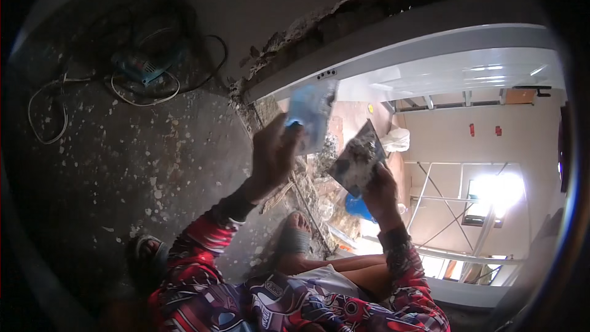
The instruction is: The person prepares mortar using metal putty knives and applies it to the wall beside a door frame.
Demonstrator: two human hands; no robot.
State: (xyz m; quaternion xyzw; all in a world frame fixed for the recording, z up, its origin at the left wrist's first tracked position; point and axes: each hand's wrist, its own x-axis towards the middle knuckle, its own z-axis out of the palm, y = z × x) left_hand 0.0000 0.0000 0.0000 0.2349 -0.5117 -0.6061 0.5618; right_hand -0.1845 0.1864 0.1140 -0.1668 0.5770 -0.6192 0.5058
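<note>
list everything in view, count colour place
Flat tool: one, bluish, upper centre
Smeared plate: one, grey, centre
Power tool: one, teal, upper left
Cords: several, black and white, around it
Floor: one, dark, left
Rail: one, grey, upper right
Bundle: one, white, right of plate
Rounded object: one, blue, below plate
Frame: one, white, right
Window: one, white, right
Sandals: two, greyish, lower half
Shirt: one, multicoloured, bottom
Left hand: one, bare, on flat tool
Right hand: one, bare, on plate

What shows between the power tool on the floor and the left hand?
Head view: a white cable beside the power tool, then paint-spotted floor toward the left hand.
</note>
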